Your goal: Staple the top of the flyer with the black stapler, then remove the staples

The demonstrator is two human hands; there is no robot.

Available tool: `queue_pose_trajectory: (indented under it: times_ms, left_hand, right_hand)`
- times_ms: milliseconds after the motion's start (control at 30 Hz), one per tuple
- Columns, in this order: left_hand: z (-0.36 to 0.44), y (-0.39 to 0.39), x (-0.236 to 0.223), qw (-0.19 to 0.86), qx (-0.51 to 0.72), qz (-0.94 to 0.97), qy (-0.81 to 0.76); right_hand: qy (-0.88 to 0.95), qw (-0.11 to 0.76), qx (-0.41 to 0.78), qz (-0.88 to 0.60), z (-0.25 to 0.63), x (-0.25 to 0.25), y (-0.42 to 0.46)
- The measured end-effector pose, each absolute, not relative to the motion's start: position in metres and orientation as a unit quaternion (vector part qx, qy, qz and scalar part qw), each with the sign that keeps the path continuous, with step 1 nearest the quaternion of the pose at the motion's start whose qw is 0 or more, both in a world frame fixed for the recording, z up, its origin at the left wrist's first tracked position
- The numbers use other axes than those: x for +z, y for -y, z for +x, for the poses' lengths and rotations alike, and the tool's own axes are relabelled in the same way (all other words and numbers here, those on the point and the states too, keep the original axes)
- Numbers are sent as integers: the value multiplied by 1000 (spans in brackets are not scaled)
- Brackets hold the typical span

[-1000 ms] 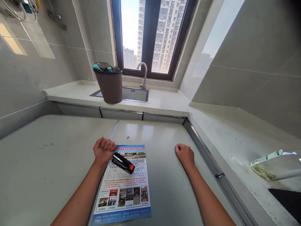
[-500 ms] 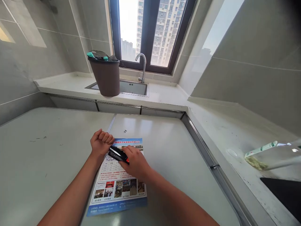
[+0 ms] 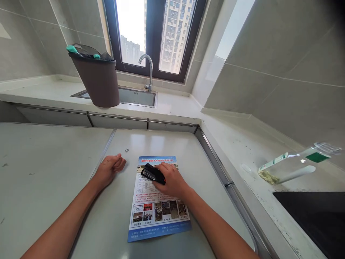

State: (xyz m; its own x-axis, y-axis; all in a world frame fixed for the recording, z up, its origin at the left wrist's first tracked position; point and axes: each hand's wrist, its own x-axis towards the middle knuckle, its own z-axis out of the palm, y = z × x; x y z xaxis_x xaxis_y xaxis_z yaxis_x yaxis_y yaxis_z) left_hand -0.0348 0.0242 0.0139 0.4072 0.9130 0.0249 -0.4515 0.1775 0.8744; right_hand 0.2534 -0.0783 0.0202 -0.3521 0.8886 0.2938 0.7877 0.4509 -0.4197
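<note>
A black stapler (image 3: 151, 173) lies in my right hand (image 3: 172, 180), whose fingers wrap round its rear end. The stapler's front end points left, over the upper part of a printed flyer (image 3: 161, 197) with blue bands, red text and photos. My left hand (image 3: 111, 168) rests on the white table to the left of the flyer, apart from paper and stapler. Its fingers are curled into a fist, and whatever they hold, if anything, is hidden. Just beyond that hand lie small grey pieces, perhaps staples (image 3: 127, 150).
The white table (image 3: 210, 169) stands against a counter (image 3: 178, 100) with a sink (image 3: 137, 98) and tap (image 3: 150, 72). A brown bin (image 3: 98, 82) with green-topped contents stands at the sink's left. On the right counter are a clear bottle (image 3: 293, 163) and a black panel (image 3: 309, 212).
My left hand has come away from the stapler and flyer to the left. My right hand still grips the stapler over the flyer. The view has shifted, so the scene sits differently.
</note>
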Motion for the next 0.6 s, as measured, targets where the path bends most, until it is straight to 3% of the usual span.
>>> queue_pose_trajectory:
  times_ms: [100,333,467,600]
  left_hand:
    - [-18,-14,15,591,423,616,-305]
    - [2,5,19,276,262,871,-311]
    - [6,6,13,194,199,913,-300]
    - [9,6,10,177,196,913,-310]
  right_hand:
    - [817,258,111,-504,255,18,74]
    - [747,405,81,-520,285,26,65]
    - [760,393,89,-509,297,18,54]
    - [789,368,118,-477,292,9,49]
